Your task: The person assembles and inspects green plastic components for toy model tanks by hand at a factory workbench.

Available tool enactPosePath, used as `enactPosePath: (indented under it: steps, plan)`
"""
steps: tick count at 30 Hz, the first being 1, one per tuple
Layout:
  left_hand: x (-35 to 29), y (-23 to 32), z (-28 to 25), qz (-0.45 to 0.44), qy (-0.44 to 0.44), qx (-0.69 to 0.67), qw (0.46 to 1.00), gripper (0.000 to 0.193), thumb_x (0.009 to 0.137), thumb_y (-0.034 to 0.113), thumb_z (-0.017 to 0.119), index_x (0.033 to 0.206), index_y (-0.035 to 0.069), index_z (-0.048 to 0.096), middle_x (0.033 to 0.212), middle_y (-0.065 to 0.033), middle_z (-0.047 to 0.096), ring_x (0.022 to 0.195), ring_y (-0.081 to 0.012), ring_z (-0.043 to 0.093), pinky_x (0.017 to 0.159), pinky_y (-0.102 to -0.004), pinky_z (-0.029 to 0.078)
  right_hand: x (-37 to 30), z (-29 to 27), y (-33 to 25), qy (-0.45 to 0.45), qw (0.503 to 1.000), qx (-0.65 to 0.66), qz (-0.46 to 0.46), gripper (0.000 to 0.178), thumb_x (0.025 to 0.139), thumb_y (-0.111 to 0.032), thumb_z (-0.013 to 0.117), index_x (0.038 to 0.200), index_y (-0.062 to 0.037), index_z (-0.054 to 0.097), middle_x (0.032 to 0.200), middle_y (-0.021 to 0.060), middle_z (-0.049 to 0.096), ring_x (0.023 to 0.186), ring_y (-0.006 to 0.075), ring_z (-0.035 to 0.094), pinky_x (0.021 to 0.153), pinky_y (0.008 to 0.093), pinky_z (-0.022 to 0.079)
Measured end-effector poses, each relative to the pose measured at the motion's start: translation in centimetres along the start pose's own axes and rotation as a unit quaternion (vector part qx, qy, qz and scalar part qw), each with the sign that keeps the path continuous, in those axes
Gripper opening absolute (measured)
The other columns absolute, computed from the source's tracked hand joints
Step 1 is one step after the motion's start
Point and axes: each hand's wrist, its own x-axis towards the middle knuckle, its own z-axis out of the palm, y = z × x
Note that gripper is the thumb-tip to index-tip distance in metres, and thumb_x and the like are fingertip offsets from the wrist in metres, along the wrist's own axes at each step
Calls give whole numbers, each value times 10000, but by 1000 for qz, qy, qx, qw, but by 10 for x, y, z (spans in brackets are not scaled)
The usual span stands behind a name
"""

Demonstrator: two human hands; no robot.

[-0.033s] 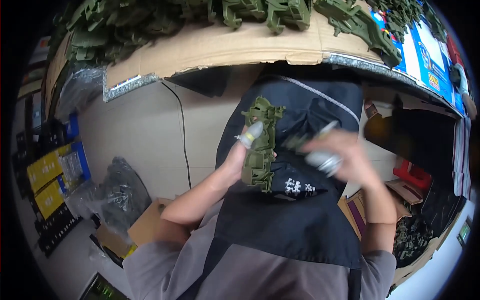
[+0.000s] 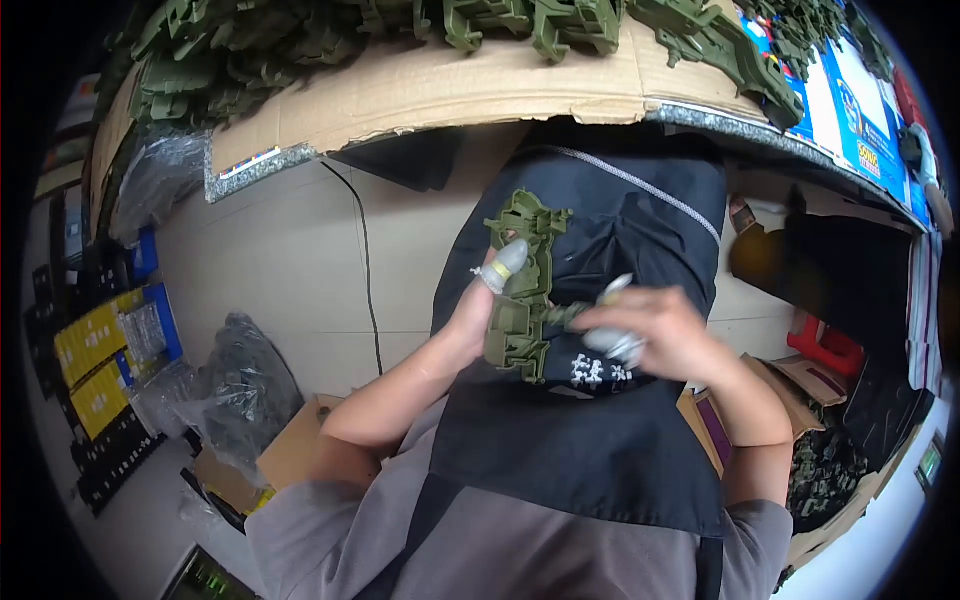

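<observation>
An olive green plastic frame of moulded parts (image 2: 520,290) is held upright in front of the person's chest, over a black apron (image 2: 600,440) that hangs down from the edge of the workbench. The frame has many small notched pieces joined together. Its upper end is just under the bench edge, and its lower end is level with the white print on the apron.

The left hand (image 2: 480,305) grips the frame from the left side, fingers closed around it. The thumb wears a pale rubber finger cot (image 2: 508,262) with a yellowish ring at its base, and this thumb presses on the front of the frame. The right hand (image 2: 665,335) comes from the right and is closed on the lower right part of the frame, where a short arm of it sticks out. Its fingertips also wear pale cots (image 2: 620,345). This hand is blurred, so I cannot tell exactly which piece it pinches.

Above, the workbench carries a sheet of brown cardboard (image 2: 480,85), and on it lies a big heap of the same green plastic frames (image 2: 300,45). At the right of the bench there are blue printed boxes (image 2: 860,110). A black cable (image 2: 365,270) runs down the beige front panel under the bench. On the floor at the left lies a clear plastic bag with dark parts (image 2: 245,385), just beside a cardboard box (image 2: 290,455), and further left are blue and yellow trays (image 2: 100,350). At the lower right stands another open carton with green parts (image 2: 830,475), near a red stool (image 2: 825,345).
</observation>
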Motion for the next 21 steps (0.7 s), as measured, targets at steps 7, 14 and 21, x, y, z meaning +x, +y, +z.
enactPosePath:
  steps: [7, 14, 21]
  plan:
    - [-3, -2, 16, 8, 23, 33, 999, 438, 927, 310, 472, 1324, 200, 323, 1042, -31, 523, 878, -120, 568, 716, -299, 503, 18, 26, -9, -154, 987, -47, -6, 288, 600, 79, 544, 876, 7, 591, 703, 151, 589, 699, 325, 617, 606, 400, 497]
    - [-2, -4, 11, -20, 48, 54, 997, 494, 898, 428, 504, 1339, 243, 379, 1128, -25, 538, 947, -151, 574, 807, -312, 493, 21, 41, -2, -139, 990, -29, 23, 226, 603, 90, 548, 816, 20, 574, 699, 163, 601, 715, 322, 626, 618, 405, 500]
    - [2, -4, 8, -29, 69, 45, 996, 489, 896, 454, 493, 1250, 118, 469, 1056, -40, 586, 916, -163, 596, 799, -325, 504, 21, 39, -15, -123, 987, -68, 73, 213, 618, 80, 549, 820, 20, 584, 677, 161, 584, 697, 322, 626, 628, 398, 509]
